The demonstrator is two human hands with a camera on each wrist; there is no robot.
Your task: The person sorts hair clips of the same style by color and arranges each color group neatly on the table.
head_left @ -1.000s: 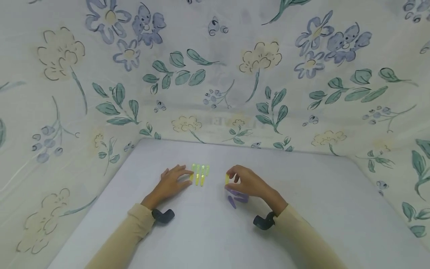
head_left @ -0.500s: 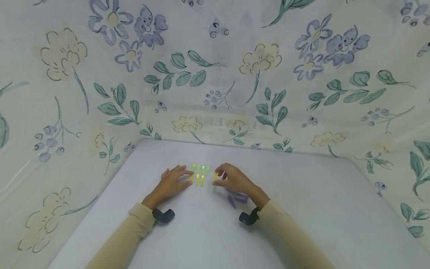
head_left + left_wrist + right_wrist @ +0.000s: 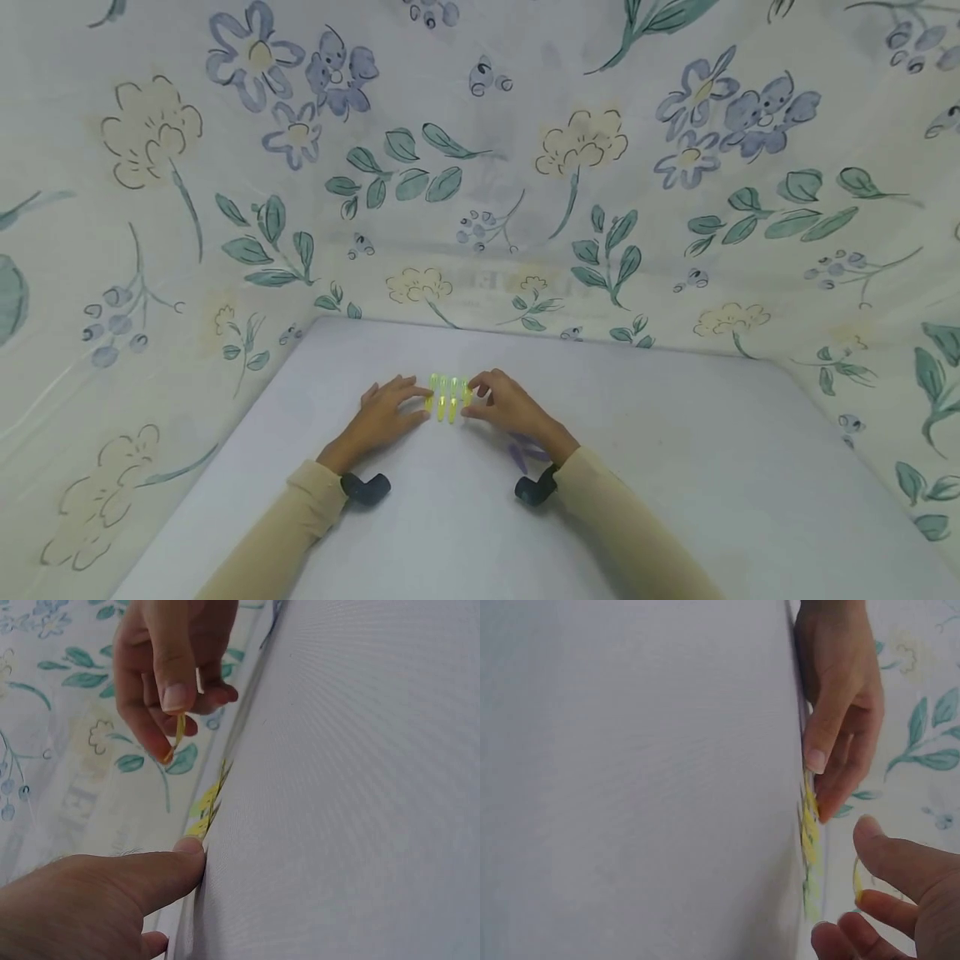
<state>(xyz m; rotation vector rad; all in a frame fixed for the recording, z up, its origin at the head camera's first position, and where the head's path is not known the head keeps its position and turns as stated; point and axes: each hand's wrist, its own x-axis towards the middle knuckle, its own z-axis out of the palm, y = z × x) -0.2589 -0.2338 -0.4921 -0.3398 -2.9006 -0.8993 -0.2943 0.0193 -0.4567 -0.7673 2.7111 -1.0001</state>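
Several snap hair clips lie in two rows on the white table: green hair clips (image 3: 444,383) behind, yellow hair clips (image 3: 453,411) in front. My left hand (image 3: 384,414) stays at the left end of the front row, thumb and forefinger at the two ends of the leftmost yellow hair clip (image 3: 429,402). At the right end, my right hand (image 3: 513,410) pinches another yellow hair clip (image 3: 857,881) lengthwise between thumb and forefinger. In the left wrist view this held clip (image 3: 180,729) appears raised off the table. Purple hair clips (image 3: 517,457) lie under the right wrist, partly hidden.
The white table (image 3: 675,467) extends to both sides and toward me. A flower-patterned sheet (image 3: 510,192) hangs behind it and along its sides. A dark wrist device (image 3: 366,487) sits on the left wrist, another dark device (image 3: 536,488) on the right.
My right hand has moved left from beside the purple clips to the right end of the front row, carrying the yellow hair clip. The left hand has kept its place.
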